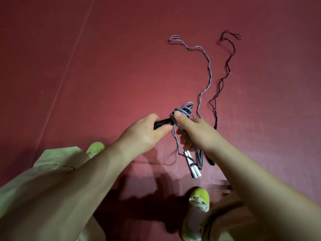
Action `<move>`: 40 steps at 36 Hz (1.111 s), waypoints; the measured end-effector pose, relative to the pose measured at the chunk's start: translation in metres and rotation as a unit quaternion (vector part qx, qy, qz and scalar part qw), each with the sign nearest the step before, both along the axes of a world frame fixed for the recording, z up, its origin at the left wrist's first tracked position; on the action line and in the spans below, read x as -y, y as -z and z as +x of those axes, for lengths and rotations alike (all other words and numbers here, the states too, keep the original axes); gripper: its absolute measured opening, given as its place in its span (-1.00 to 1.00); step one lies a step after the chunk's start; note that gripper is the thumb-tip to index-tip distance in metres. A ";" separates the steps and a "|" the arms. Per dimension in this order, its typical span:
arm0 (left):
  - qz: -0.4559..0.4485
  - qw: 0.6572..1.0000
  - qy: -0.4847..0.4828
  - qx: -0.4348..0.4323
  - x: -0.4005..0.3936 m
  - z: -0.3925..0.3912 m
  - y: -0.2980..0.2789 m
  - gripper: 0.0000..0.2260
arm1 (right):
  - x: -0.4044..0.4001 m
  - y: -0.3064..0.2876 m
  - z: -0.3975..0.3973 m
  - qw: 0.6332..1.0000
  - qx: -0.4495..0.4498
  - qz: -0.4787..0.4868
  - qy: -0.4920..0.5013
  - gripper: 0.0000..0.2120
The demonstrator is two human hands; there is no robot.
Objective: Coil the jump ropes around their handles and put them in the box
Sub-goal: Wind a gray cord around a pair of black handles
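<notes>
Coiling step: the grey cord is being wound round a black handle, a judgement from the loops already bunched on it.
Left hand: the left hand [145, 131] curls its fingers and thumb round the free end of the slim black cylindrical jump-rope handle [162, 122], held roughly level above the floor.
Right hand: the right hand [194, 131] presses its thumb on the bundle of grey plastic rope coils [185, 110] and its fingers close under the loose strands.
Rope tail: the long grey twisted cord [206, 66] trails over the dark red mat floor [104, 66] toward its far edge, ending in a small loop.
Second rope: a thin black cord [225, 70] lies just beside the grey one, on its right, not wound.
White handles: a pair of white stick handles [192, 166] lies on the mat below the hands.
Box: not in view.
Doing it well: keep the thumb clamped on the last turn, draw slack in evenly, lay each turn beside the previous, and lift the grey tail clear of the black cord so they do not tangle.
</notes>
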State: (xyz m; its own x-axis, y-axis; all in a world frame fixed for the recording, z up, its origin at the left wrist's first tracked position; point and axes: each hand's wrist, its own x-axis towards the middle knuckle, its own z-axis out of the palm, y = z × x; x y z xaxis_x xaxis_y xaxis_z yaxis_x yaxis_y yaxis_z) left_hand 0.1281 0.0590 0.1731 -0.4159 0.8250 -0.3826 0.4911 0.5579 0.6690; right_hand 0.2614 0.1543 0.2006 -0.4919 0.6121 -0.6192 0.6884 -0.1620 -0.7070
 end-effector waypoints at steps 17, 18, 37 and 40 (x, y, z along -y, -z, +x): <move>-0.039 0.869 0.018 0.493 0.004 0.004 -0.027 -0.63 | -0.001 -0.002 -0.005 0.981 -0.184 -0.013 0.057 -0.72; -0.054 0.849 0.036 0.524 0.005 0.002 -0.027 -0.57 | -0.002 -0.002 -0.005 0.975 -0.204 -0.030 0.077 -0.71; -0.045 0.909 -0.068 0.410 -0.001 0.004 -0.019 -0.56 | -0.012 -0.002 0.005 0.990 -0.118 -0.054 0.052 -0.63; -0.042 0.914 -0.077 0.396 -0.002 0.004 -0.017 -0.57 | -0.013 0.000 0.005 0.993 -0.097 -0.044 0.049 -0.59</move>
State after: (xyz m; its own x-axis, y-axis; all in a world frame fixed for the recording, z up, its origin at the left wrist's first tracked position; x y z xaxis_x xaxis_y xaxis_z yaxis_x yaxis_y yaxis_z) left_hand 0.1320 0.0613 0.1903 -0.0900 0.7340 -0.6731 -0.2180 0.6449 0.7325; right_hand 0.2661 0.1671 0.2006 -0.5477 0.6104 -0.5722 0.5182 -0.2895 -0.8048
